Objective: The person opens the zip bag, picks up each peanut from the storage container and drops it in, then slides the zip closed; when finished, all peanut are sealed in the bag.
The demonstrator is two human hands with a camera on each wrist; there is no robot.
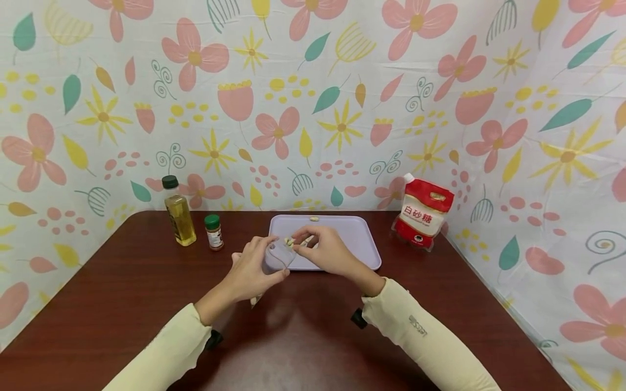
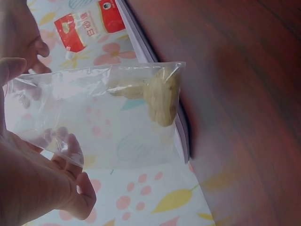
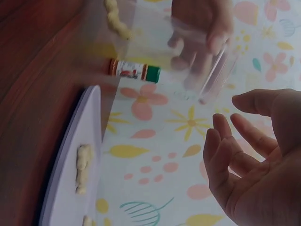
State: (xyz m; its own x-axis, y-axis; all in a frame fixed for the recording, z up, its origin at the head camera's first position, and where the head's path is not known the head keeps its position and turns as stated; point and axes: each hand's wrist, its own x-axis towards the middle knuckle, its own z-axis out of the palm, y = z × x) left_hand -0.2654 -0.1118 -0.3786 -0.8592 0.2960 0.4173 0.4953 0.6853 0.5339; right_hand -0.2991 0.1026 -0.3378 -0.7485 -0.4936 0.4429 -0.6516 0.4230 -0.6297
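Observation:
My left hand (image 1: 256,269) grips a clear plastic bag (image 2: 108,127) near its mouth, thumb on one side and fingers on the other. Several unshelled peanuts (image 2: 162,96) lie bunched at the bag's bottom end. Close by the bag's mouth is my right hand (image 3: 263,150), its thumb and fingers loosely bent and apart, with no object between them in the right wrist view. Behind both hands a pale lilac tray (image 1: 362,239) rests on the table. One peanut (image 1: 314,219) lies by its far edge, and another peanut (image 3: 83,167) shows in the right wrist view.
A bottle of yellow oil (image 1: 180,214) and a green-capped spice jar (image 1: 213,232) stand at the back left of the dark wooden table (image 1: 146,282). At the back right is a red and white sugar pouch (image 1: 421,214). Flower-patterned cloth (image 1: 303,108) hangs behind.

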